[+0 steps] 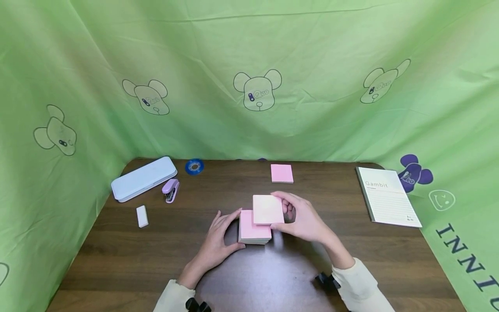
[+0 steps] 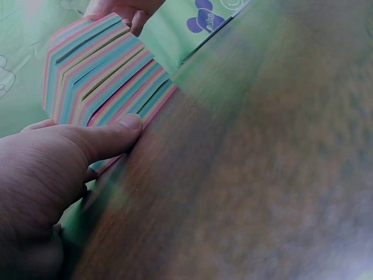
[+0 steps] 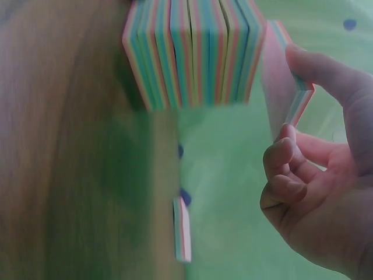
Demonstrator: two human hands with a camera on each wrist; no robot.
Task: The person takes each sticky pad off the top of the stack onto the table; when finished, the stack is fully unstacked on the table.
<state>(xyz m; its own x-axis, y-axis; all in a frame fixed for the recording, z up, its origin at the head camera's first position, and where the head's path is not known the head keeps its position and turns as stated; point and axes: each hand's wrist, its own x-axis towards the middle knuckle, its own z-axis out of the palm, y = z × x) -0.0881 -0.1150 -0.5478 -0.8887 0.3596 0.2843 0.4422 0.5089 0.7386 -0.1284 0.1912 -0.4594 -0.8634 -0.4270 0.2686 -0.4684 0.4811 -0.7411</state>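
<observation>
- Right hand (image 1: 306, 221) pinches a thin slice of sticky notes (image 1: 267, 209), thumb and fingers on its edge, holding it lifted and overlapping the top right corner of the big block.
- Left hand (image 1: 218, 240) rests on the desk (image 1: 117, 255), thumb pressed against the left side of the block of sticky notes (image 1: 251, 232), fingers mostly straight.
- That block sits mid-desk, pink on top, with rainbow stripes down its sides in the wrist views.
- Farther back lies a separate pink pad (image 1: 282, 173).
- Off to the left: eraser (image 1: 142, 216), purple stapler (image 1: 170, 190), blue pencil case (image 1: 143, 178), blue tape roll (image 1: 194, 166).
- Far right: a notebook (image 1: 387, 196) against the green cloth (image 1: 249, 65).
</observation>
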